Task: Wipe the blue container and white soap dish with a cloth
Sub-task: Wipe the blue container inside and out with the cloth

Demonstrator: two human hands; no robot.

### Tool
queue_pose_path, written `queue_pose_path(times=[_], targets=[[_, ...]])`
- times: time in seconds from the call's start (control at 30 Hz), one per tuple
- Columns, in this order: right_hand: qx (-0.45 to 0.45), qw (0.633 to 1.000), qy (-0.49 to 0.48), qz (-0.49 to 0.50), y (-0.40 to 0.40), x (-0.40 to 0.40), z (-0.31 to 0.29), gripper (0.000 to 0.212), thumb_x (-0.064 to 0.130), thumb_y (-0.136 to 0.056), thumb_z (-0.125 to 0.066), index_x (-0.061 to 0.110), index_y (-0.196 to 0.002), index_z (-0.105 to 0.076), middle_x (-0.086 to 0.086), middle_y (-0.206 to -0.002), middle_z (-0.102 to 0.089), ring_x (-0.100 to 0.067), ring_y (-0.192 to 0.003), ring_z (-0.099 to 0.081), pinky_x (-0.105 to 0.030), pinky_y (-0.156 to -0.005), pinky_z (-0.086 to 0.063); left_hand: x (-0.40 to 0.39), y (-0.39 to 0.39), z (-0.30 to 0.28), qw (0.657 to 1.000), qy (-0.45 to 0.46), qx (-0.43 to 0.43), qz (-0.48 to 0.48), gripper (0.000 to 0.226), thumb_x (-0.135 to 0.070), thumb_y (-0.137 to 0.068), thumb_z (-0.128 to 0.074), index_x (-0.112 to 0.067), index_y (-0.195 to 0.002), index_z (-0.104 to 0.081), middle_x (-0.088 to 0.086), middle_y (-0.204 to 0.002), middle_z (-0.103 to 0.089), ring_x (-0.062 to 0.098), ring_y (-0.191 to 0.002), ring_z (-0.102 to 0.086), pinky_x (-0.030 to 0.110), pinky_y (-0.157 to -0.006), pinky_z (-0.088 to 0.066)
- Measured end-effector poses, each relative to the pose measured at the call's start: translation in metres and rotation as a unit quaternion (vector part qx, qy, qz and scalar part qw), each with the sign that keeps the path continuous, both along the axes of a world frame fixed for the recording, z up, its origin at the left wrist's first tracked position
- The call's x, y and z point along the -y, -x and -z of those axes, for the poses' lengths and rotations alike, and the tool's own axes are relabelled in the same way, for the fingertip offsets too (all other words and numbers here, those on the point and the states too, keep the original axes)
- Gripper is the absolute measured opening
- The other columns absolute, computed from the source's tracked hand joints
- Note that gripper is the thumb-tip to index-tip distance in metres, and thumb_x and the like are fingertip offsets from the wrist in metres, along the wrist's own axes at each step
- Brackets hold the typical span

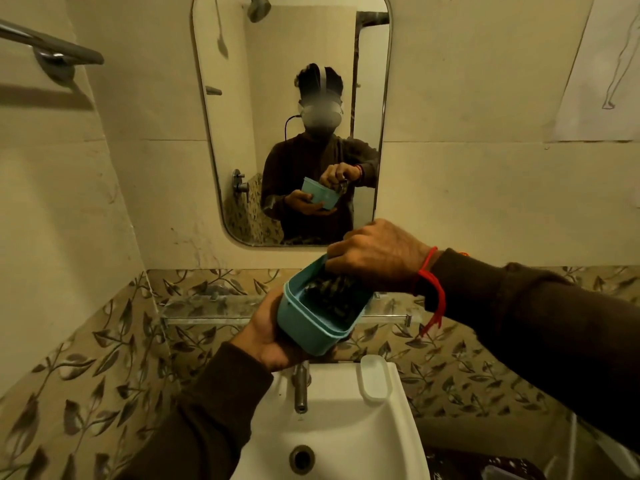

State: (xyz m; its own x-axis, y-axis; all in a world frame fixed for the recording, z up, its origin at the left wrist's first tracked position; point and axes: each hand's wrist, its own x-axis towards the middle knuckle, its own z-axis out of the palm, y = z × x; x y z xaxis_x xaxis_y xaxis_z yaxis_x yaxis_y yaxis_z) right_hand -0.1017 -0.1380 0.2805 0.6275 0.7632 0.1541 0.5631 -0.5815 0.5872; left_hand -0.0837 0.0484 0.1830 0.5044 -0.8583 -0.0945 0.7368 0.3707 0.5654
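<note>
above the white washbasin (341, 441), blue container (311, 327) held up and tilted, open mouth turned toward the camera. left hand (273, 336) cupped under its base and outer wall, fingers curled around the underside, dark brown sleeve (207, 410) reaching to the wrist. right hand (375, 256) closed into a bunch at the container's far rim, fingers pressed together on a dark patterned cloth (329, 292) pushed down inside the container and touching its inner wall. red thread (433, 292) tied around the right wrist, loose ends dangling. white soap dish (375, 377) resting flat on the basin's back ledge, just right of the metal tap (300, 386), apart from both hands. glass shelf (214, 306) on the leaf-patterned tiles behind the container. wall mirror (291, 116) above, repeating the same hold on the container in reflection. towel rail (52, 46) at upper left. drain (302, 459) low in the basin.
</note>
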Motion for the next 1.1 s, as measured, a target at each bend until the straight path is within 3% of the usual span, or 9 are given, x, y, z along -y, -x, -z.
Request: queue_pose_path(times=[0.1, 0.2, 0.3, 0.5, 0.63, 0.73, 0.87, 0.97, 1.1], targets=[[-0.083, 0.996, 0.006, 0.020, 0.003, 0.000, 0.003, 0.034, 0.036, -0.082, -0.066, 0.028, -0.114, -0.060, 0.002, -0.101, -0.069, -0.021, -0.088, -0.067, -0.037, -0.069, -0.057, -0.004, 0.001, 0.008, 0.997, -0.066, 0.036, -0.030, 0.062, -0.039, -0.083, -0.069, -0.006, -0.135, -0.060, 0.024, -0.119, -0.064, 0.038, -0.093, -0.065, 0.044, -0.076, -0.056], [-0.016, 1.000, -0.023, -0.002, 0.003, 0.002, 0.001, 0.036, 0.034, -0.081, -0.068, 0.027, -0.115, -0.061, 0.003, -0.101, -0.068, -0.022, -0.089, -0.067, -0.037, -0.066, -0.057, 0.002, 0.009, 0.016, 0.999, -0.046, -0.012, -0.015, 0.080, -0.042, -0.083, -0.070, -0.006, -0.150, -0.044, 0.024, -0.129, -0.052, 0.038, -0.097, -0.056, 0.044, -0.075, -0.056], [0.060, 0.996, -0.057, -0.026, 0.002, -0.002, 0.003, 0.039, 0.031, -0.077, -0.072, 0.021, -0.114, -0.061, -0.001, -0.099, -0.069, -0.026, -0.085, -0.068, -0.038, -0.062, -0.056, 0.004, 0.005, 0.012, 0.999, -0.028, -0.029, -0.017, 0.079, -0.052, -0.088, -0.052, -0.010, -0.154, -0.041, 0.026, -0.132, -0.051, 0.042, -0.099, -0.057, 0.046, -0.066, -0.062], [0.090, 0.989, -0.080, -0.088, 0.005, 0.003, 0.004, 0.038, 0.029, -0.084, -0.065, 0.012, -0.117, -0.058, -0.008, -0.096, -0.067, -0.028, -0.075, -0.065, -0.040, -0.058, -0.056, 0.000, 0.000, 0.007, 0.999, -0.040, 0.006, 0.029, 0.066, -0.053, -0.091, -0.051, -0.003, -0.132, -0.064, 0.024, -0.121, -0.064, 0.039, -0.098, -0.061, 0.042, -0.072, -0.058], [0.055, 0.985, -0.041, -0.159, 0.005, 0.003, -0.001, 0.037, 0.031, -0.083, -0.067, 0.012, -0.113, -0.059, -0.005, -0.092, -0.067, -0.023, -0.073, -0.063, -0.035, -0.059, -0.055, 0.004, 0.001, 0.010, 0.998, -0.020, -0.011, 0.062, 0.073, -0.050, -0.091, -0.058, -0.002, -0.146, -0.050, 0.023, -0.127, -0.058, 0.038, -0.098, -0.064, 0.042, -0.078, -0.054], [0.039, 0.992, -0.028, -0.113, 0.004, 0.006, -0.003, 0.036, 0.030, -0.082, -0.068, 0.014, -0.113, -0.061, -0.005, -0.097, -0.069, -0.025, -0.081, -0.066, -0.038, -0.063, -0.056, 0.004, 0.003, 0.009, 0.997, 0.006, 0.014, 0.070, 0.069, -0.042, -0.089, -0.065, 0.000, -0.142, -0.054, 0.026, -0.125, -0.062, 0.042, -0.098, -0.066, 0.045, -0.074, -0.059], [0.043, 0.998, -0.046, -0.029, 0.005, -0.001, 0.002, 0.037, 0.029, -0.081, -0.068, 0.020, -0.116, -0.060, -0.002, -0.104, -0.070, -0.028, -0.089, -0.068, -0.041, -0.066, -0.057, 0.006, -0.002, 0.010, 0.999, -0.032, 0.022, -0.036, 0.066, -0.039, -0.083, -0.067, -0.007, -0.140, -0.059, 0.024, -0.125, -0.059, 0.039, -0.099, -0.062, 0.051, -0.090, -0.049], [0.049, 0.997, -0.040, 0.032, 0.008, -0.010, 0.012, 0.037, 0.036, -0.082, -0.067, 0.024, -0.117, -0.060, 0.001, -0.099, -0.070, -0.023, -0.083, -0.068, -0.036, -0.066, -0.055, 0.005, -0.012, 0.010, 0.991, -0.064, 0.062, -0.096, 0.052, -0.043, -0.091, -0.059, -0.006, -0.126, -0.067, 0.024, -0.115, -0.068, 0.038, -0.097, -0.066, 0.050, -0.091, -0.048], [0.031, 0.994, -0.040, 0.094, 0.013, -0.013, 0.024, 0.036, 0.038, -0.083, -0.066, 0.023, -0.116, -0.060, 0.000, -0.094, -0.070, -0.021, -0.076, -0.066, -0.029, -0.060, -0.046, 0.001, -0.018, 0.008, 0.981, -0.093, 0.111, -0.128, 0.054, -0.051, -0.100, -0.047, -0.010, -0.122, -0.074, 0.023, -0.125, -0.069, 0.037, -0.105, -0.070, 0.051, -0.097, -0.054]])
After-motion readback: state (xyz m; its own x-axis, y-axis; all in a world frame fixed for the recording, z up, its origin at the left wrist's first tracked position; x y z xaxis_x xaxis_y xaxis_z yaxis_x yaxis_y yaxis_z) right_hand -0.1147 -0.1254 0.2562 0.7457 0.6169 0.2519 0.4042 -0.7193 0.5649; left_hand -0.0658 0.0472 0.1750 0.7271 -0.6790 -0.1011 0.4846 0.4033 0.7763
